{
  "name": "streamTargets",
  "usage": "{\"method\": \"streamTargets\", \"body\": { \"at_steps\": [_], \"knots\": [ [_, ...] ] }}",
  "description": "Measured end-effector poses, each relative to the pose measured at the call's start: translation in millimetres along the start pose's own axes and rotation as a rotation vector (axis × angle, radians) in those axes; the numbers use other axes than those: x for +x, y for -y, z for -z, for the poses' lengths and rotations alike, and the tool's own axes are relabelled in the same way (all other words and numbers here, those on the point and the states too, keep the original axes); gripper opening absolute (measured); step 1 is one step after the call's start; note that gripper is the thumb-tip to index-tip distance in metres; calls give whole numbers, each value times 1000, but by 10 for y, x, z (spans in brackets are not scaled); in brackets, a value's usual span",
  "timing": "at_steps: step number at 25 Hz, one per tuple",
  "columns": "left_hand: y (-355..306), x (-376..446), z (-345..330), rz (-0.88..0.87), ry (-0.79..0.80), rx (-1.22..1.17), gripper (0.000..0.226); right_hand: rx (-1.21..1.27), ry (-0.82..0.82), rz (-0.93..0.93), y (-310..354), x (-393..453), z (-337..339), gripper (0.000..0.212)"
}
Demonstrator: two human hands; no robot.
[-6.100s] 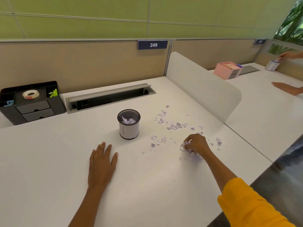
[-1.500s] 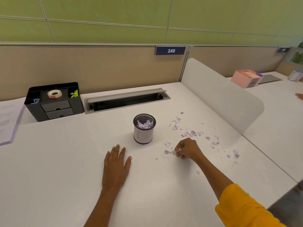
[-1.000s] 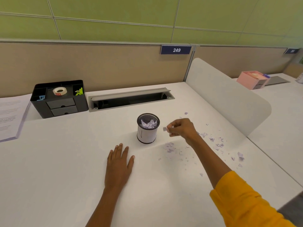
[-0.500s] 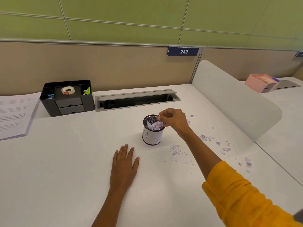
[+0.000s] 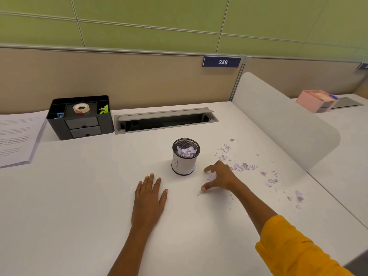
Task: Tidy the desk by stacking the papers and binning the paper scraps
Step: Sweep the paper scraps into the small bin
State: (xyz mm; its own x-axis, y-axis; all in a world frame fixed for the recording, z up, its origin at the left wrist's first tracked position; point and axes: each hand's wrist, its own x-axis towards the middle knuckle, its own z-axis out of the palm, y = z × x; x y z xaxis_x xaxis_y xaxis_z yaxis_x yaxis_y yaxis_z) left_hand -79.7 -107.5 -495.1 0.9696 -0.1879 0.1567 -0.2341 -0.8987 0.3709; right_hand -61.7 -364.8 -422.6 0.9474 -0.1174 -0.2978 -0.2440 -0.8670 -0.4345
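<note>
Step in hand: binning scraps; the right hand [image 5: 220, 177] is reaching down at centre frame, fingers [image 5: 207, 169] spread and released over small torn lilac paper scraps [image 5: 244, 166].
Left hand: the left hand [image 5: 149, 198] is lying flat on the white counter [image 5: 79, 206], fingers straight, grasping nothing.
Bin: the small black mesh cup with a white wrap [image 5: 185, 157] is standing just left of the right hand, partly filled.
Papers: the stack of printed sheets [image 5: 17, 136] is sitting at the left edge.
Next move: judged to call for pinching scraps, then lifting them to the cup.
Room: tan partition, green wall, black desk organiser [image 5: 80, 117] at upper left.
</note>
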Motion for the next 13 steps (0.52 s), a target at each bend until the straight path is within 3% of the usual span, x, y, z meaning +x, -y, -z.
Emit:
{"method": "streamTargets", "body": {
  "at_steps": [8,13],
  "knots": [
    [22,12,-46,-23,-22,10,60,145,-35,12,-22,-187,-58,20],
    [28,16,-55,-41,-46,11,61,143,-29,-35,-44,-216,-66,13]
  ]
}}
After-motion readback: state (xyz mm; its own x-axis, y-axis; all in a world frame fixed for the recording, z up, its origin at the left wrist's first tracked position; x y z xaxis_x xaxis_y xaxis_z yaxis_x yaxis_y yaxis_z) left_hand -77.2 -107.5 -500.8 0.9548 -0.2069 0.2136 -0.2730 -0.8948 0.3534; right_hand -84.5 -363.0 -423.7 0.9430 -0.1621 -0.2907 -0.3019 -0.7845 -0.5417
